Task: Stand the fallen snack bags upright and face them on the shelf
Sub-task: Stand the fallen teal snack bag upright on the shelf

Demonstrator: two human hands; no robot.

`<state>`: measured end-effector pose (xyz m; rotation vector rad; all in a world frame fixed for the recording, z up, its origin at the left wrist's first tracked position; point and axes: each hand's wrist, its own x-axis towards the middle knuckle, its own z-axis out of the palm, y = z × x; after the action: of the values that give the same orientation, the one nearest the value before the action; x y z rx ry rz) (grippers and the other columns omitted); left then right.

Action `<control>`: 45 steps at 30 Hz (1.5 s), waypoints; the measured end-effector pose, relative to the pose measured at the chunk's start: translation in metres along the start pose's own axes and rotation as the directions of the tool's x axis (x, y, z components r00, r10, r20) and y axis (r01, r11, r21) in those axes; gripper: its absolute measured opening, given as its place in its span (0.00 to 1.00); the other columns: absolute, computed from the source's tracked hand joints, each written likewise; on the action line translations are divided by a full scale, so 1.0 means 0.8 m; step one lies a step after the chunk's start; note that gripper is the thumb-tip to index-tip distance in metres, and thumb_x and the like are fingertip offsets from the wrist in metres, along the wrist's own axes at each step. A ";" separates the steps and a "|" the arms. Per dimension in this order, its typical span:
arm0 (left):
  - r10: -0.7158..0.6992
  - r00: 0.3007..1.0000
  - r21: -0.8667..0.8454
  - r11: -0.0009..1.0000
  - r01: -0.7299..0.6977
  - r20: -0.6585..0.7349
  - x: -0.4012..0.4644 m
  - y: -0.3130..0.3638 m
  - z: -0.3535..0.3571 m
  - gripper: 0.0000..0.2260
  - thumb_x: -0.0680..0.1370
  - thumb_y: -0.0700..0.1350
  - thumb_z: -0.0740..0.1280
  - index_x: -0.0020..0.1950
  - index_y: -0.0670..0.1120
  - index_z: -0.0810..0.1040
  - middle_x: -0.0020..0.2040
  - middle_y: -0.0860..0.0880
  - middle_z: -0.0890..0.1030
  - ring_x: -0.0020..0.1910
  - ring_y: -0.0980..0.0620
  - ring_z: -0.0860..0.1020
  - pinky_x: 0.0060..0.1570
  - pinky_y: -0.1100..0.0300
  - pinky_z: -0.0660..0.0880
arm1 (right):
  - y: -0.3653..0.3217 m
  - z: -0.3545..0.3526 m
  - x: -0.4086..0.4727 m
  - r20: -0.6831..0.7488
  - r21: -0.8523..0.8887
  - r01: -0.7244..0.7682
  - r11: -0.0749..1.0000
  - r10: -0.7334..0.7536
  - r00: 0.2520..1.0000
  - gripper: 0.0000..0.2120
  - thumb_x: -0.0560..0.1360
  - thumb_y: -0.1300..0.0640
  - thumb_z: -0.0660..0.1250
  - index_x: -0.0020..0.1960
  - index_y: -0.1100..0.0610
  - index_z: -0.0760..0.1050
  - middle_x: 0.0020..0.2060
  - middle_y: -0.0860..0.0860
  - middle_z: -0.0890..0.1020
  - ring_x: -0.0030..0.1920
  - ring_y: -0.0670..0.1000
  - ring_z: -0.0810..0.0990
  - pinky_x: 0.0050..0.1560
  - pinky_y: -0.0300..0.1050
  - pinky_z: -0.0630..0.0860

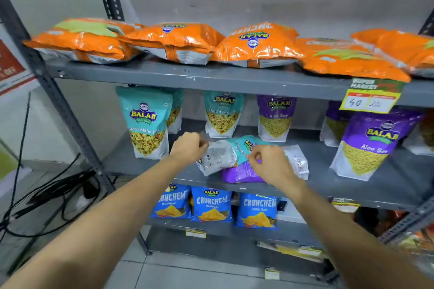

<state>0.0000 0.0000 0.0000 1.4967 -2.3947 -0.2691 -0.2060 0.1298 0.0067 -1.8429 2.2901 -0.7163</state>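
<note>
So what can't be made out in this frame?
Head view only:
- Purple bag, fallen: front hidden under the teal bag and right hand.
- Grip: left hand and the right are at the teal bag, fingers curled away from the camera; contact unclear.
- Price tag: second figure too smeared to read.
- Orange bags: rightmost cut by the frame edge.

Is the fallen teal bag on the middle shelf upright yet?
No, the teal snack bag lies flat across a fallen purple snack bag, both hands on it.
</note>
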 end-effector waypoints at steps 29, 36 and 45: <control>0.003 0.803 -0.744 0.378 0.551 0.596 0.064 -0.139 0.117 0.25 0.61 0.48 0.82 0.55 0.41 0.83 0.48 0.44 0.86 0.47 0.50 0.82 0.55 0.54 0.77 | -0.043 0.215 0.035 0.307 0.925 -0.379 0.008 0.571 0.761 0.26 0.69 0.67 0.77 0.65 0.61 0.75 0.55 0.57 0.86 0.55 0.58 0.86 0.41 0.44 0.84; -0.059 0.948 -0.872 0.378 0.311 0.312 0.020 -0.148 0.114 0.28 0.55 0.48 0.84 0.50 0.42 0.80 0.43 0.48 0.88 0.38 0.56 0.84 0.38 0.65 0.78 | -0.020 0.191 0.044 0.280 0.898 -0.359 0.256 0.296 0.913 0.28 0.64 0.66 0.79 0.62 0.57 0.78 0.54 0.50 0.88 0.55 0.50 0.86 0.49 0.41 0.82; -0.199 0.975 -0.848 0.496 0.187 0.099 0.067 -0.150 0.148 0.22 0.61 0.40 0.83 0.48 0.47 0.76 0.45 0.51 0.86 0.49 0.50 0.84 0.53 0.57 0.81 | 0.004 0.212 0.145 0.209 0.785 -0.295 0.546 0.215 0.954 0.30 0.63 0.70 0.80 0.59 0.50 0.75 0.51 0.41 0.86 0.54 0.40 0.84 0.56 0.41 0.82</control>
<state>0.0376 -0.1011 -0.1404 1.2003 -1.5739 -1.2849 -0.1744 -0.0281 -0.1210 -1.0353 1.6281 -1.3077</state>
